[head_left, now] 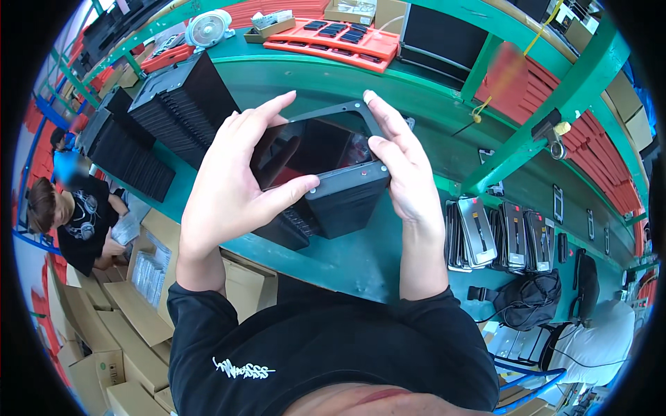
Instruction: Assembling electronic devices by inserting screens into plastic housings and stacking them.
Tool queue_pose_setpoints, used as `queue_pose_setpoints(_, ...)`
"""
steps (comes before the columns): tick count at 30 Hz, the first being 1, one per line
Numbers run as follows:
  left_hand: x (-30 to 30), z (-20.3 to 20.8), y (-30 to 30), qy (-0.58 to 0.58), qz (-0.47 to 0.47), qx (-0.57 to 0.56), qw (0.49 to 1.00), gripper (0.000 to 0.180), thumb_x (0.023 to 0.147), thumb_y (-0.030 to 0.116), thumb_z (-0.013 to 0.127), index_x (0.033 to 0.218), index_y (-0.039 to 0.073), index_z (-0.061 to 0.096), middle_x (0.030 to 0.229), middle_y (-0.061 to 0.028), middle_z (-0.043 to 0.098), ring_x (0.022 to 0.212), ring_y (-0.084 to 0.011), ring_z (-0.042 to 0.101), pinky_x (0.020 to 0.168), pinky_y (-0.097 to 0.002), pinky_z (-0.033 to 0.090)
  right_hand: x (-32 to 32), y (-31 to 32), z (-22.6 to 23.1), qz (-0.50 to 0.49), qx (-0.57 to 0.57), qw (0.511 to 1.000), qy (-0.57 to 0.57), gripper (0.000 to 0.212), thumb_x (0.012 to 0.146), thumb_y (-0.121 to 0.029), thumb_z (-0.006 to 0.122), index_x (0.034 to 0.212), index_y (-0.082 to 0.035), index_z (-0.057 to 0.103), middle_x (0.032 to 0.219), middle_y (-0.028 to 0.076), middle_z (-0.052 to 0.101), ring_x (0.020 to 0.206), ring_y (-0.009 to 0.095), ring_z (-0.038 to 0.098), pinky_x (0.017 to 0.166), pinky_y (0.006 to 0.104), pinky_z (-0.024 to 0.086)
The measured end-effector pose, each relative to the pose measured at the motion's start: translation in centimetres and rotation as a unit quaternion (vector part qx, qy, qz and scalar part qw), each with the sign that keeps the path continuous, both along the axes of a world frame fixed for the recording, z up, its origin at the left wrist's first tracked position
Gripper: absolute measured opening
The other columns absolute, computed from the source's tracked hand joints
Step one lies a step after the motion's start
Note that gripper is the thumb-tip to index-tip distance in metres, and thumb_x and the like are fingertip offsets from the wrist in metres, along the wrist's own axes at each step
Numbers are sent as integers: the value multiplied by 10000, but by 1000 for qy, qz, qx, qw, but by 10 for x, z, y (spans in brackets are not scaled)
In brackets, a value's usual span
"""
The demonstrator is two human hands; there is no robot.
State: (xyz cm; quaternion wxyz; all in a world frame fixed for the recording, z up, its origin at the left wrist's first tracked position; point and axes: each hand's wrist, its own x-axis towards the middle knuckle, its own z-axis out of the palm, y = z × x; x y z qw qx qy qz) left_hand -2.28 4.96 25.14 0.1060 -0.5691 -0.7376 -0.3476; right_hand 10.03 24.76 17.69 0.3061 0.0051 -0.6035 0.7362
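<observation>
Workbench: green surface point(361, 260) beneath me, bent by the fisheye, with red trays point(333, 41) along its far side and a white fan point(209, 30) beyond.
Tray stacks: tall black stacks point(184, 104) stand on the left; flat panels point(479, 232) are bundled on the right.
Glossy panel: I see the dark glossy panel point(322, 142) face up between both hands, within the outline of a black frame point(350, 177) atop a near black stack point(350, 211); I cannot tell how it is seated.
Left hand: the left hand point(225, 180) is half open in a wide C around the left end, thumb on the frame's near edge, fingers toward the far side; its squeeze I cannot judge.
Right hand: the right hand point(409, 177) is partly open at the right end, thumb and index finger apart against the frame; I cannot tell how firmly they press.
Panel handling: I judge it light, stiff, slick and easily scratched or cracked, so I would favour opposite edges, fingertips off the face.
Frame handling: probably rigid and light; its outer walls near the corners look like the safest grip.
</observation>
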Motion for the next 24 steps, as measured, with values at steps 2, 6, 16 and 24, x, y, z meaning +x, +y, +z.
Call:
queue_pose_setpoints(2,0,0,-2,-23,0,-8,1000,850,717,294,894,1450,49,542,1100,-149,651,1023,-314,597,1001,-411,474,1,-2,1,-3,7,1000,-5,605,983,5,491,1575,8,369,1620,136,395,1537,256,319,1252,371,235)
queue_pose_setpoints(6,-2,1,-6,-13,6,-31,999,859,706,262,884,1463,48,539,1148,-145,645,1113,-301,625,1125,-417,381,2,-4,3,-31,46,998,7,578,942,24,505,1516,42,443,1586,180,450,1530,283,342,1255,381,223)
queue_pose_setpoints(16,-15,6,-32,0,21,44,999,783,771,271,856,1466,64,561,1300,-179,635,1212,-362,619,1145,-445,380,-2,1,-4,-75,79,994,13,502,935,29,481,1435,44,527,1478,180,565,1464,284,459,1212,381,312)
queue_pose_setpoints(24,-24,-1,-47,-161,21,-122,979,573,843,172,748,1396,66,644,1410,-218,556,1307,-355,556,1119,-418,398,17,12,1,-179,282,942,-34,326,978,-2,491,1232,16,695,1200,140,711,1137,185,660,919,287,505)
